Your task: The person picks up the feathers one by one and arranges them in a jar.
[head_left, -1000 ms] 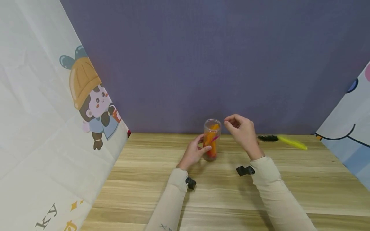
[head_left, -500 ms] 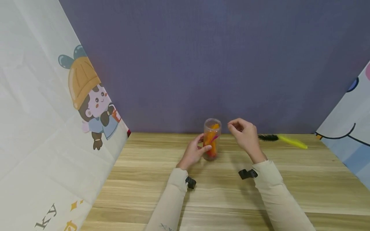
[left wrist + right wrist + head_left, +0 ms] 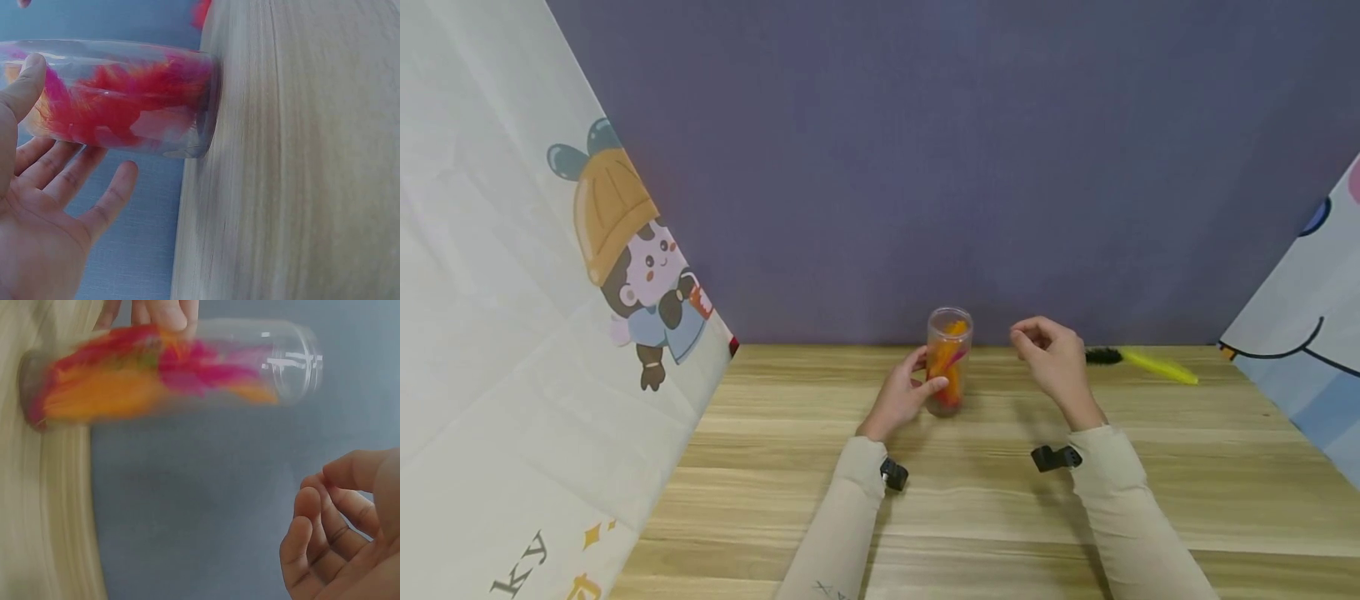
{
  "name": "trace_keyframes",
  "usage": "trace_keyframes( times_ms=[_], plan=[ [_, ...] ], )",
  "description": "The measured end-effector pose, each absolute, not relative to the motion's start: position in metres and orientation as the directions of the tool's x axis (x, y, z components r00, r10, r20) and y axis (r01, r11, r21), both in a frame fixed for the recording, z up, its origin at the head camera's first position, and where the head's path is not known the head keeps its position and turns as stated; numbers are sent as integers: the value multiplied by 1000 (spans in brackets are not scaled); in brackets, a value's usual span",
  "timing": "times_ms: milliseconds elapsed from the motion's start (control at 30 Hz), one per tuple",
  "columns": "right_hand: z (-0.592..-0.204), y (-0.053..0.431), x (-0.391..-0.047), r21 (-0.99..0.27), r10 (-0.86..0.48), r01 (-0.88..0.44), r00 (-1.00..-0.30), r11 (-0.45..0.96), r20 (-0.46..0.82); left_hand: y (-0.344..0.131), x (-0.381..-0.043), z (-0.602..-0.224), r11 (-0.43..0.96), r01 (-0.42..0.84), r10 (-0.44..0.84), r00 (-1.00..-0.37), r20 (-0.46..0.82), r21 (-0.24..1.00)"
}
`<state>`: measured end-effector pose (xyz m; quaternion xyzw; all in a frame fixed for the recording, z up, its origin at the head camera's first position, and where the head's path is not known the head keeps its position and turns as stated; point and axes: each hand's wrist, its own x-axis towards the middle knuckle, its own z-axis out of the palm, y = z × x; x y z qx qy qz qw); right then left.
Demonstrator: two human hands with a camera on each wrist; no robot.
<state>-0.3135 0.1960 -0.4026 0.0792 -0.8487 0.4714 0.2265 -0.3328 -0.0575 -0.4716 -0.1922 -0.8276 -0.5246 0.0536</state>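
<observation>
My left hand grips a clear, round jar standing upright on the wooden table, thumb on the near side and fingers around the left. Packed inside are orange feathers, along with red feathers and magenta ones. The jar's mouth shows no lid. To the right of the jar and apart from it, my right hand hovers with curled fingers, thumb tip against the index finger. Nothing shows between those fingertips. Beyond this hand lie a black feather, partly hidden by it, and a yellow feather.
A purple-grey panel rises behind the wooden table. White cartoon-printed sheets border both sides, the left sheet close to the table's edge. Each wrist carries a small black camera. One red patch at the table's edge is unclear.
My right hand has drawn away from the jar's rim to the right and slightly down, covering more of the black feather. The left hand and jar have stayed almost in place.
</observation>
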Motion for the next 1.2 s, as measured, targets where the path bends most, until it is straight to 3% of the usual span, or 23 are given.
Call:
trace_keyframes(
  times_ms=[333,833,1200],
  plan=[
    [-421,233,-324,-782,131,-270,-904,562,406,-58,-334,-474,362,372,259,-921,291,855],
    [-447,327,-332,-832,182,-122,-949,541,257,-58,-331,-472,349,373,264,-919,292,860],
    [-465,379,-339,-789,241,-8,-950,614,198,-57,-331,-472,341,378,266,-917,297,861]
  ],
)
